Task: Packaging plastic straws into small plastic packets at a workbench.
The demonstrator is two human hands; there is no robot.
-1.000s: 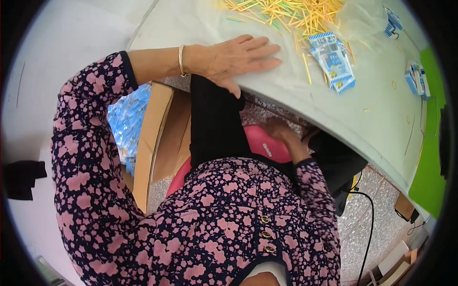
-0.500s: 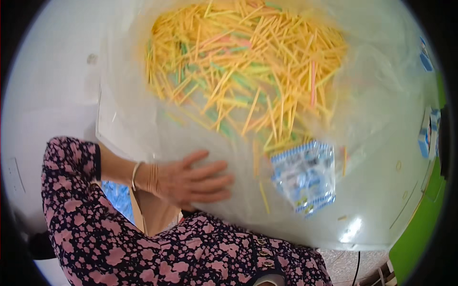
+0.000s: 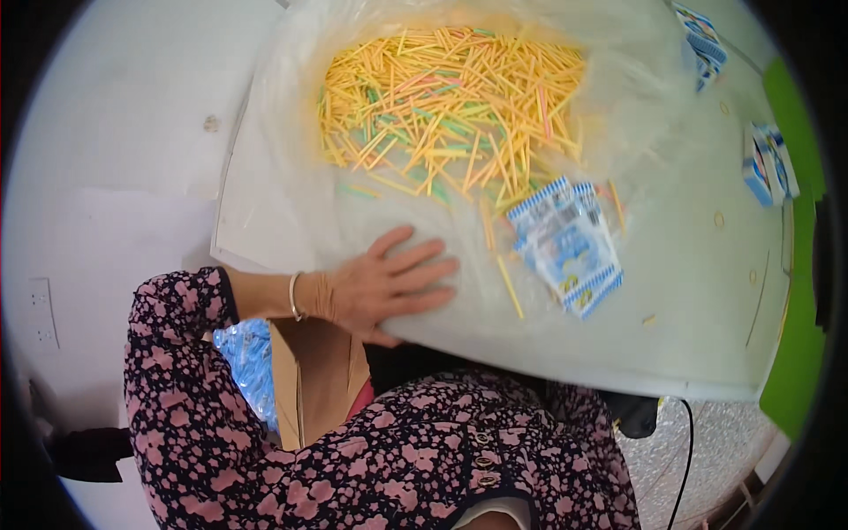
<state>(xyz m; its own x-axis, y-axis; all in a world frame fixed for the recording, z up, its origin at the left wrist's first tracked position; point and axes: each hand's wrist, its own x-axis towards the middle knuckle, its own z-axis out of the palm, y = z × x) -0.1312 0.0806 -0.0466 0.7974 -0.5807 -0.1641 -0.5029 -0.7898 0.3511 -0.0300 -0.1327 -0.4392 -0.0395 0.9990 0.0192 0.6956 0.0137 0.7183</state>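
My left hand lies palm down near the table's front edge, fingers spread, with a pale bangle at the wrist. It rests on clear plastic sheeting and holds nothing. Beyond it, on the plastic, spreads a big heap of thin short sticks, mostly yellow and orange, some green and pink. To the right of the hand are overlapping clear packets with blue-and-white print. Between hand and packets lies a loose yellow stick. My right hand is not in view.
Small blue-and-white packs stand on the white table at the far right and back right. Several rubber bands lie nearby. Below the left forearm, an open cardboard box stands beside blue wrappers. A black cable hangs at lower right.
The whole view has shifted, so the table and heap now sit higher and look smaller. My left hand stays flat with spread fingers. More of the box and floor shows.
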